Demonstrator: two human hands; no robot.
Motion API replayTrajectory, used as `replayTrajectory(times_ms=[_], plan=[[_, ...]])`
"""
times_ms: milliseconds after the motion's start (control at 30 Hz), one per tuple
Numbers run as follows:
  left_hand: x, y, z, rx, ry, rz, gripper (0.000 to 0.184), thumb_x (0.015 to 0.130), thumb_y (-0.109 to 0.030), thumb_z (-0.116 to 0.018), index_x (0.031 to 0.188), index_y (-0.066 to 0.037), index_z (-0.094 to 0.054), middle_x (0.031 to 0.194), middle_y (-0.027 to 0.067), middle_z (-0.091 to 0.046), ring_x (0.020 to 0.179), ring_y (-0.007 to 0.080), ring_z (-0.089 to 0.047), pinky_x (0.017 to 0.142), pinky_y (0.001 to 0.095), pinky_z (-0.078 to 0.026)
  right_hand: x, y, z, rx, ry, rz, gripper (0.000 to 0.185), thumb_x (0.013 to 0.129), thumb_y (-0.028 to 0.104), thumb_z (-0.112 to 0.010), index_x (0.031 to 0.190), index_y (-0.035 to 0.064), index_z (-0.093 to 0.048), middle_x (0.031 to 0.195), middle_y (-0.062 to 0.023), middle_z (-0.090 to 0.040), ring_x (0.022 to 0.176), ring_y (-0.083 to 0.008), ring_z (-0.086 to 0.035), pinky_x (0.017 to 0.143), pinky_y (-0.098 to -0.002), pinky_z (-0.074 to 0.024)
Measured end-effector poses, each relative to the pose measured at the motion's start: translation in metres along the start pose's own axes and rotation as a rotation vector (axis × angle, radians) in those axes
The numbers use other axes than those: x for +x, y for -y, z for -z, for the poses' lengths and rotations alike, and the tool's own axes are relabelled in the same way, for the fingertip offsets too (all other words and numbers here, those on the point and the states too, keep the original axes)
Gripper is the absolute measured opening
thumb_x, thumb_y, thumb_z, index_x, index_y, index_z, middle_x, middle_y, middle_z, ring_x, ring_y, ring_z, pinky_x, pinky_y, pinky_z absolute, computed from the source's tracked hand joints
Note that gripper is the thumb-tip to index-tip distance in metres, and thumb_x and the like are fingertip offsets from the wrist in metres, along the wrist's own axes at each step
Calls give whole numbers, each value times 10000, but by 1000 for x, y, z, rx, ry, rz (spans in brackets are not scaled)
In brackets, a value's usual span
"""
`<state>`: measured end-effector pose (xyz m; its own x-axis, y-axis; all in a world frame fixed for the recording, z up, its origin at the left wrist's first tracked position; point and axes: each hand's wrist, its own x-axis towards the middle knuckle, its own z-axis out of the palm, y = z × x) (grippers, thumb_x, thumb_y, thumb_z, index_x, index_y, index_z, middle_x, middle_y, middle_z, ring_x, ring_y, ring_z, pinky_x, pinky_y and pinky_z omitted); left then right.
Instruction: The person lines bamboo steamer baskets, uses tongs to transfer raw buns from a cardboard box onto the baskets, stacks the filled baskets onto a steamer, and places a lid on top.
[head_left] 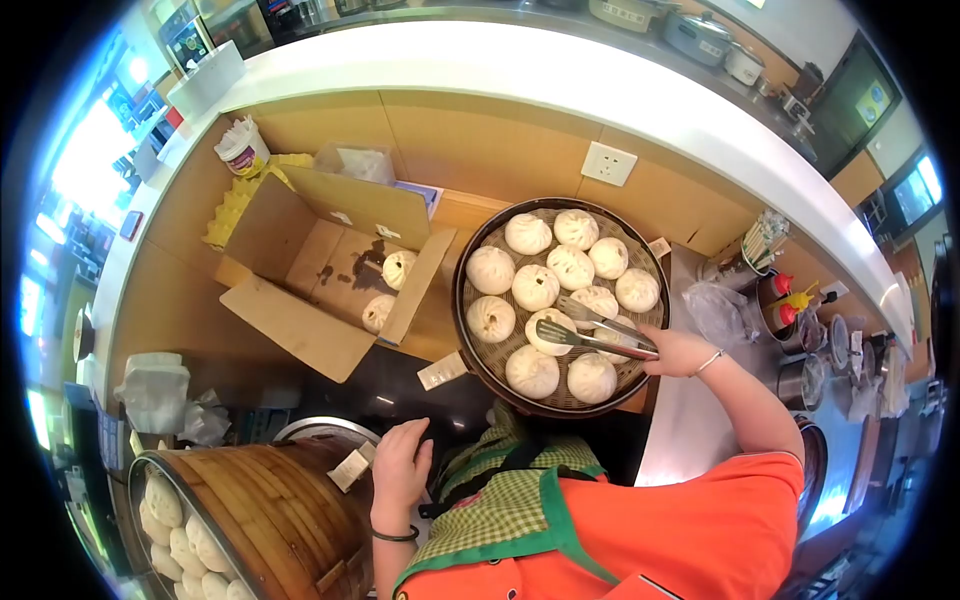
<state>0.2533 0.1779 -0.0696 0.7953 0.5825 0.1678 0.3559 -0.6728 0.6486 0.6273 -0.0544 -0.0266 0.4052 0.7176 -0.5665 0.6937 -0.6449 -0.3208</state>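
Observation:
My right hand (680, 352) is closed around the handle end of metal tongs (572, 336). The tong arms are apart, their tips low over a steamed bun (550, 348); whether they touch it I cannot tell. Several more white pleated buns (528, 234) lie in the round steamer tray (457, 310) with a woven base. To its left stands an open cardboard box (298, 322), where two buns (398, 270) rest against the right side near dark wet stains. My left hand (402, 465) hangs by the apron, fingers loosely extended, holding nothing, near a tall bamboo steamer (280, 510).
Buns (185, 550) fill the bamboo steamer at lower left. Plastic bags (155, 390) hang above it. A tub (243, 148) and yellow egg trays (232, 212) sit behind the box. On the right are sauce bottles (785, 300) and a clear bag (718, 310). A white counter ledge (480, 55) curves behind.

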Motion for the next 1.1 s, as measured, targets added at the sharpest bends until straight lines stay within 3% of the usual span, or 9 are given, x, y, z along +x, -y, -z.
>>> replayTrajectory(times_ms=[200, 300, 400, 567, 700, 833, 900, 1000, 1100], plan=[[0, 1, 3, -5, -10, 26, 280, 752, -42, -614, 1030, -13, -596, 999, 157, -614, 932, 333, -574, 817, 386, -456, 2, 24, 7, -286, 12, -33, 678, 694, 392, -692, 1192, -2, -453, 887, -213, -632, 839, -357, -622, 720, -421, -498], [3, 1, 2, -21, -9, 25, 278, 756, -33, -610, 1033, -8, -595, 1002, 159, -613, 940, 332, -575, 823, 383, -454, 11, 21, -8, -386, -120, -52, 649, 696, 409, -704, 1166, 29, -469, 840, -182, -632, 795, -327, -631, 661, -413, -501], [4, 1, 1, -31, -17, 13, 274, 751, -30, -614, 1024, -7, -597, 992, 158, -616, 930, 331, -579, 816, 382, -460, 11, 18, -19, -501, -463, 34, 615, 701, 388, -706, 1166, 56, -477, 777, -153, -621, 754, -307, -632, 619, -402, -497], [7, 9, -4, -13, -8, -3, 259, 739, -55, -632, 993, -21, -602, 974, 140, -624, 907, 312, -584, 791, 393, -469, -1, 24, 20, -114, -193, 138, 613, 684, 320, -712, 1183, 31, -504, 838, -203, -636, 815, -340, -628, 696, -401, -502], [8, 7, -3, -21, -25, -14, 274, 755, -66, -622, 1024, -24, -592, 989, 137, -621, 919, 314, -582, 798, 390, -469, 5, 83, 66, 60, -177, 235, 615, 697, 314, -698, 1198, 27, -486, 867, -213, -627, 823, -358, -619, 714, -419, -489], [2, 4, 2, -13, -12, 14, 278, 776, -84, -611, 1047, -23, -584, 1014, 138, -616, 944, 317, -574, 814, 386, -462, 85, 177, 90, -408, -589, 705, 633, 763, 348, -669, 1228, 12, -402, 859, -188, -607, 771, -358, -611, 655, -432, -492], [-6, 3, 6, -9, -32, 50, 277, 778, -83, -609, 1049, -28, -586, 1021, 133, -614, 942, 315, -571, 818, 387, -455, 135, 242, 101, -560, -354, 518, 462, 726, 317, -707, 977, -13, -503, 884, -184, -611, 828, -348, -612, 692, -411, -499], [-25, 1, 10, 24, -104, 176, 288, 778, -90, -610, 1061, -38, -589, 1023, 127, -613, 952, 313, -569, 828, 388, -450, 196, 313, 97, -940, -120, 377, 262, 732, 203, -669, 933, 34, -668, 940, -140, -664, 878, -273, -645, 686, -354, -520], [-48, 1, 9, 60, -218, 289, 267, 772, -100, -613, 1032, -36, -598, 1001, 125, -615, 917, 307, -573, 806, 387, -453, 254, 327, 77, -1146, -50, 313, 250, 730, 177, -634, 950, 83, -706, 986, -102, -672, 905, -238, -649, 688, -327, -520]])
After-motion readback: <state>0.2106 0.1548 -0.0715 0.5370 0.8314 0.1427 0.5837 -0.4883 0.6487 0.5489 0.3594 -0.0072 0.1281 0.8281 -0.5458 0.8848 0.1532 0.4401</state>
